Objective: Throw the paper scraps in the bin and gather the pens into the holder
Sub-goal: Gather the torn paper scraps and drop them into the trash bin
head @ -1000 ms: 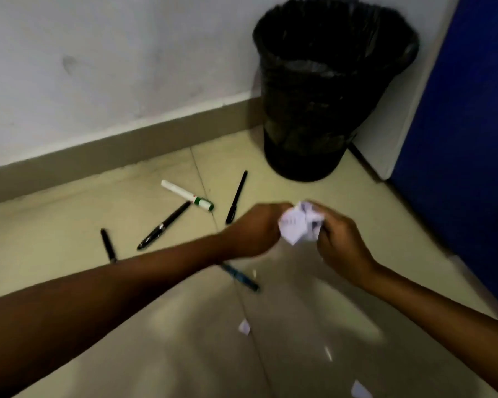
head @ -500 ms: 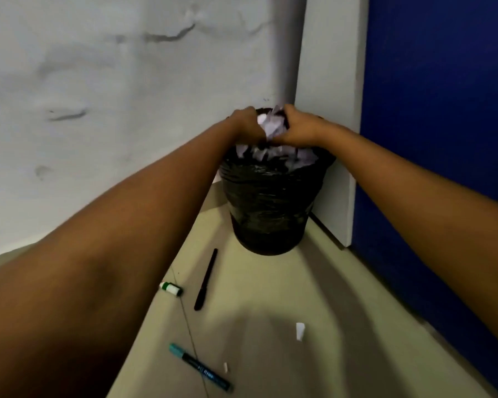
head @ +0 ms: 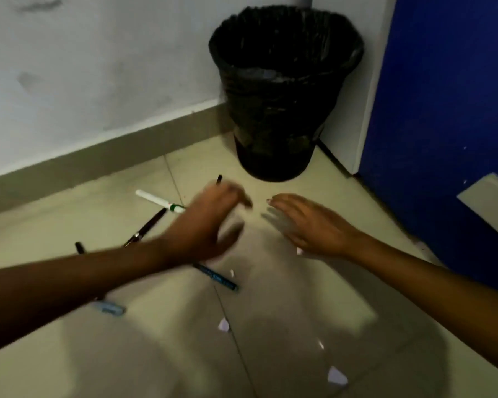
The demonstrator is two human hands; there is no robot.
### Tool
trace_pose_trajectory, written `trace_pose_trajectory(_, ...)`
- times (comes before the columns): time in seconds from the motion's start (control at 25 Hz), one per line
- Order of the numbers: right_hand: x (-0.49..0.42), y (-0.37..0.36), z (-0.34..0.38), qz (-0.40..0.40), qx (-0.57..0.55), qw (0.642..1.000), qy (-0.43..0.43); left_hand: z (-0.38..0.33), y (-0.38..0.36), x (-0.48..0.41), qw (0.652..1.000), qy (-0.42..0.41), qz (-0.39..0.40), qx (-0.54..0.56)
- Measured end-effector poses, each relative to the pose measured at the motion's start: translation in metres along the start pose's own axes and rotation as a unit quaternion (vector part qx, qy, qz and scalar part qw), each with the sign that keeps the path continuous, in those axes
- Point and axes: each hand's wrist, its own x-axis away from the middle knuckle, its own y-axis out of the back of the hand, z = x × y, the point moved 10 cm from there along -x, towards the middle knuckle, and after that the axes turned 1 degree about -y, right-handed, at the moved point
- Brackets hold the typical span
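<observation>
At the bottom of the frame the pale tiled floor (head: 285, 326) carries a white scrap (head: 337, 378) at lower right and another scrap (head: 223, 325) near the centre, beside a dark grout line. A light blue pen (head: 110, 308) lies at lower left, partly under the left forearm. A teal pen (head: 217, 277) lies just below the left hand, with a tiny scrap beside it.

In mid-frame both hands hang over the floor, empty. The left hand (head: 204, 225) is blurred, fingers loosely spread; the right hand (head: 305, 225) is flat, fingers splayed wide.

Left of the hands lie a black pen (head: 145, 226), a short black pen (head: 79, 247), a white marker (head: 160, 201) with a green band, and another black pen tip (head: 219, 179) showing above the left hand.

At upper centre the black bin (head: 282, 90), lined with a bag, stands in the corner, against a grey-white wall (head: 98, 67) with a tan skirting (head: 98, 156). A blue panel (head: 449, 110) fills the right.
</observation>
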Motion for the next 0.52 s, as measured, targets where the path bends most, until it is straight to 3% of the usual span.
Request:
trace_pose_trajectory(0.04, 0.012, -0.046, -0.004, 0.100, -0.022, 0.995, -0.019, 0.000, -0.043, 0.038, 0.993, 0.024, 0.113, 0.009)
trace_pose_trajectory(0.08, 0.025, -0.079, -0.004, 0.151, -0.022, 0.988, -0.020, 0.001, -0.079, 0.075, 0.975, 0.051, 0.218, 0.018)
trace_pose_trajectory(0.16, 0.053, -0.108, 0.003, 0.168, -0.019, 0.986, 0.008, 0.003, -0.126, 0.130, 0.929, 0.099, 0.351, 0.056)
trace_pose_trajectory(0.2, 0.066, -0.111, 0.015, 0.150, -0.039, 0.988, 0.028, 0.002, -0.138, 0.146, 0.917, 0.097, 0.381, 0.070)
trace_pose_trajectory(0.36, 0.123, -0.116, 0.053, 0.172, -0.070, 0.973, 0.138, 0.010, -0.150, 0.146, 0.922, 0.082, 0.370, 0.076)
trace_pose_trajectory(0.52, 0.159, -0.119, 0.074, 0.195, -0.082, 0.955, 0.209, -0.002, -0.156, 0.131, 0.936, -0.048, 0.349, -0.004)
